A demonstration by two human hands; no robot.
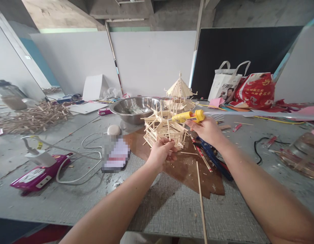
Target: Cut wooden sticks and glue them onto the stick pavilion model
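Note:
A stick model (157, 130) built of thin pale wooden sticks stands on a brown board (190, 179). My left hand (160, 152) is closed in a pinch on a short wooden stick (169, 130), held upright at the model's near side. My right hand (208, 131) grips a yellow glue gun (183, 117), its nozzle pointing left at the top of that stick. Whether the nozzle touches the stick I cannot tell. A long clear glue stick (261, 115) runs out behind the gun. Below my right hand lies a blue-handled cutter (213, 157).
Behind the model are a steel bowl (121, 117) and a pagoda-like stick roof (179, 88). A purple power strip (42, 173) with a white cable lies left. A loose stick (201, 200) crosses the table's front. Bags (256, 91) and a jar (301, 156) stand right.

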